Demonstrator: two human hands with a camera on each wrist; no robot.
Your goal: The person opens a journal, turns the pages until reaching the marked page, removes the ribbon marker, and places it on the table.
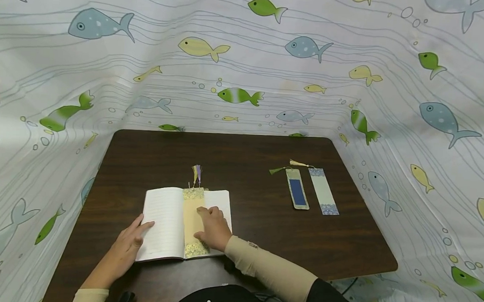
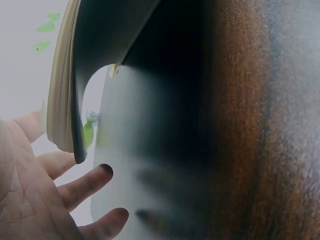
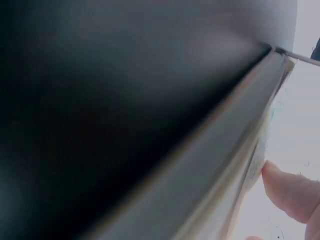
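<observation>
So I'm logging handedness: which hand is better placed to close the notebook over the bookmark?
Probably the left hand: it rests open at the notebook's left edge, while the right hand presses the bookmark.

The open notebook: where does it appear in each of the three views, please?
Head view: the open notebook lies low and left of centre on the dark table, under both hands.
Left wrist view: its page edges and cover rise at upper left, above the left hand.
Right wrist view: its edge runs diagonally, blurred, beside a fingertip.
Shared landmark: the dark table, clear in the head and left wrist views.
</observation>
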